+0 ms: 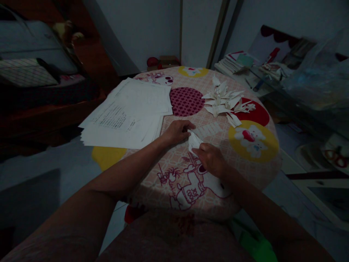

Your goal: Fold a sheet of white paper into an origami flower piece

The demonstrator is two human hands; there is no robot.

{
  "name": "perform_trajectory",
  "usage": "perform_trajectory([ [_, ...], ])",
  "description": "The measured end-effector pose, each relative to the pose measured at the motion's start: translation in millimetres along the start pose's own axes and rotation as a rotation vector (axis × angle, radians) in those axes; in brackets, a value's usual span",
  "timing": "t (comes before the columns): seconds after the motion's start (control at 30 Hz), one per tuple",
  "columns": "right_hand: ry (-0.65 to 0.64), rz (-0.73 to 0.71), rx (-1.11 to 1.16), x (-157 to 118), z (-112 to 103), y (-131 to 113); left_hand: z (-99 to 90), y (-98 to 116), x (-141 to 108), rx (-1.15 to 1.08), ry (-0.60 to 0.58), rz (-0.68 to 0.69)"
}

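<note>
Between my hands is a small folded piece of white paper (193, 141), held just above the patterned tablecloth (152, 163). My left hand (178, 131) pinches its upper left corner, fingers closed. Lower down on the right side, my right hand (211, 157) grips the paper between thumb and curled fingers. Just beyond lies a flat printed paper strip (209, 128). Farther back on the right rests a cluster of folded paper flowers (222, 96) with pointed petals. A stack of printed sheets (125, 112) lies to the left of my hands.
On the right, a glass-topped stand (294, 105) carries a pile of papers (237, 60) and a clear plastic bag (313, 76). Orange-handled scissors (336, 157) lie lower down. A wooden bench (92, 62) with bags stands at left. Something green (257, 245) is below the table.
</note>
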State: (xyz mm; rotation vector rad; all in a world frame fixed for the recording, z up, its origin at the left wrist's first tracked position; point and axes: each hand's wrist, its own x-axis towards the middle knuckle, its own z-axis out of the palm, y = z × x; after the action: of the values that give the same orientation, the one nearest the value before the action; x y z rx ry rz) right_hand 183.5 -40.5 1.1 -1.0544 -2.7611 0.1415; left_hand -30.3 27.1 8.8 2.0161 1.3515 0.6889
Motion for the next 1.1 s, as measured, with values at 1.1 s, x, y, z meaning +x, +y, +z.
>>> perform_trajectory([
  [1.1,0.225,-0.082,0.093,-9,16,3,3.2,18,-17,-0.069,-0.165,-0.008],
])
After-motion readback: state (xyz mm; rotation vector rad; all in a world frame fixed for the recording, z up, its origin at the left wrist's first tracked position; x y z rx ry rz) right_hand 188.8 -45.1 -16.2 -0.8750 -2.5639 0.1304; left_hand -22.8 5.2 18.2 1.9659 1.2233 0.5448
